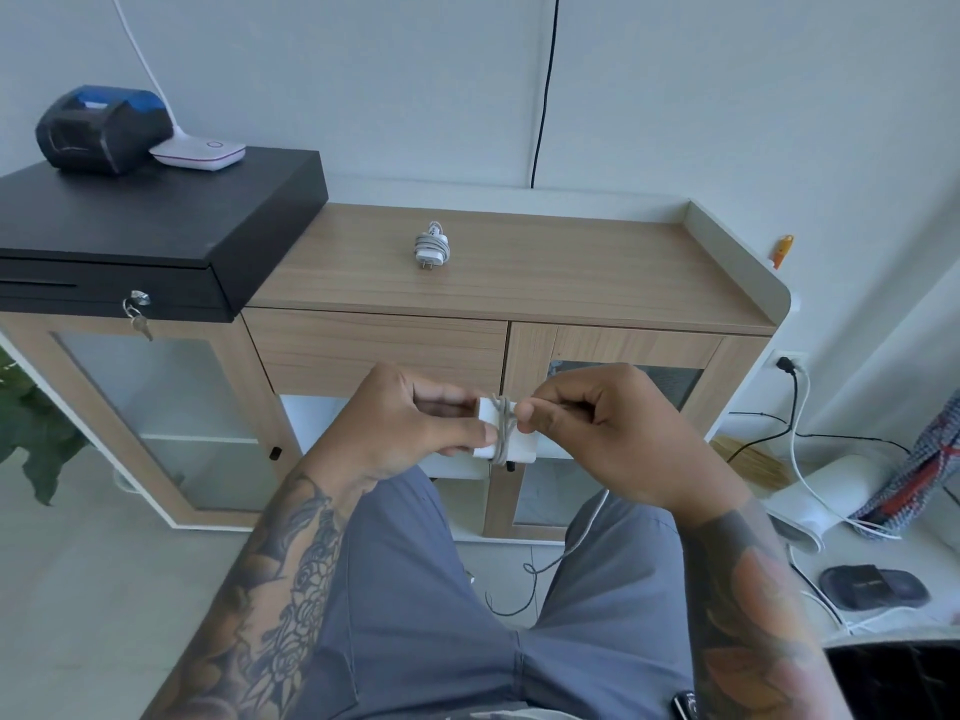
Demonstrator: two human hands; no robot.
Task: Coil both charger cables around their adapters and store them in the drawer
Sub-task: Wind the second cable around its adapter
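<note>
Honestly, your left hand (pixel 415 423) is gripping the white square charger adapter (pixel 501 433) in front of the wooden drawer front (pixel 374 350), while your right hand (pixel 587 423) pinches the thin grey cable (pixel 503 423) wrapped round it. If you ease off that pinch, the wraps could spring loose, since a long tail dangles down between your knees. Can't see the plug end behind your fingers; the other already-coiled white charger (pixel 431 246) sits on the wood-grain worktop (pixel 571 272).
</note>
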